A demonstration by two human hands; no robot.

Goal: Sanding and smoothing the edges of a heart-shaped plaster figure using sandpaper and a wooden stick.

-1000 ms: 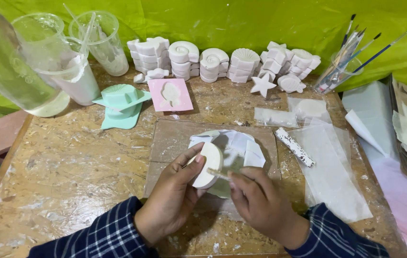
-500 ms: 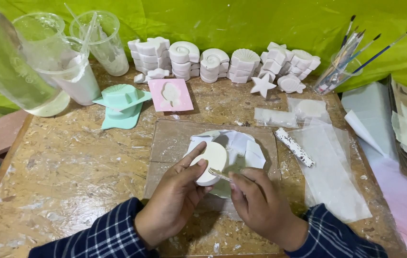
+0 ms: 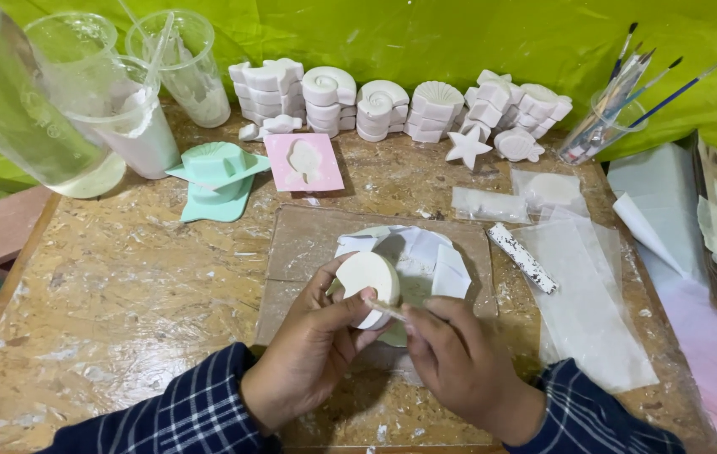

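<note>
My left hand (image 3: 312,345) grips a round white plaster cast (image 3: 367,277) held up on edge above a brown board (image 3: 299,252). My right hand (image 3: 459,361) pinches a thin stick-like tool (image 3: 385,309) whose tip lies against the cast's lower edge. Under the cast lies a white plate with torn paper pieces (image 3: 434,261). Both sleeves are dark blue plaid.
Stacks of white shell and star casts (image 3: 392,105) line the back. Clear plastic cups (image 3: 182,59) and a jug (image 3: 13,109) stand at back left, next to a green mould (image 3: 217,172) and a pink mould (image 3: 303,161). Brushes in a cup (image 3: 602,126) at right, plastic sheets (image 3: 581,294) beside.
The cast has been turned slightly in my left hand, and my right hand's tool has shifted along its edge. Everything else stays put.
</note>
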